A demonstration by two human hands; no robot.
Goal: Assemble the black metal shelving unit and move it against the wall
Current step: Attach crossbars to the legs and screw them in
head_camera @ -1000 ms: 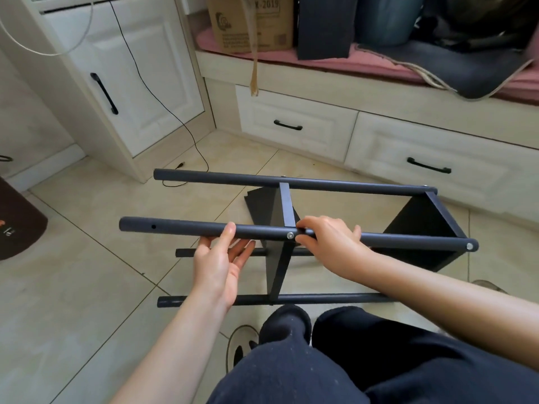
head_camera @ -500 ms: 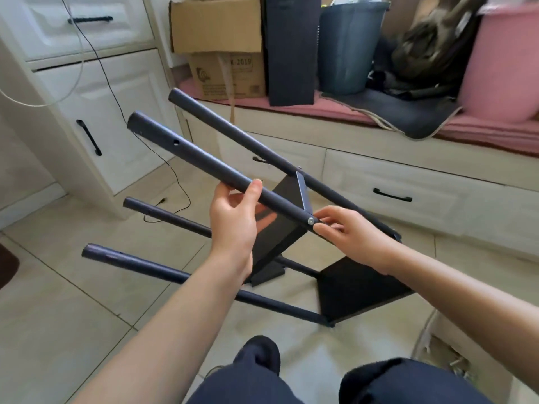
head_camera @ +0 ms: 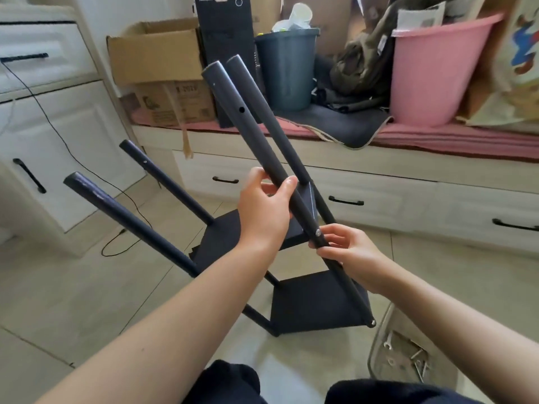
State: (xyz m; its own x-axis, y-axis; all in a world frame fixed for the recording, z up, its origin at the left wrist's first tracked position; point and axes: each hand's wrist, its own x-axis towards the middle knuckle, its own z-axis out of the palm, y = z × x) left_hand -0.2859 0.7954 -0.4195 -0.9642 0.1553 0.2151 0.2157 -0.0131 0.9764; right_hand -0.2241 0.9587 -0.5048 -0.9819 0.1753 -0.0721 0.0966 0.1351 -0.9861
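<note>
Black metal shelving unit (head_camera: 318, 301) tilted, poles slanting up-left, left hand (head_camera: 264, 211) gripping near pole (head_camera: 253, 135), right hand (head_camera: 347, 252) pinching it lower, tiled floor (head_camera: 58, 287), white drawers (head_camera: 379, 199) behind.

- It's a home room: cream built-in cabinets (head_camera: 55, 126), tiled floor (head_camera: 58, 287).
- Window-seat bench (head_camera: 437, 141) crowded with cardboard box (head_camera: 157, 62), pink tub (head_camera: 437, 68).
</note>
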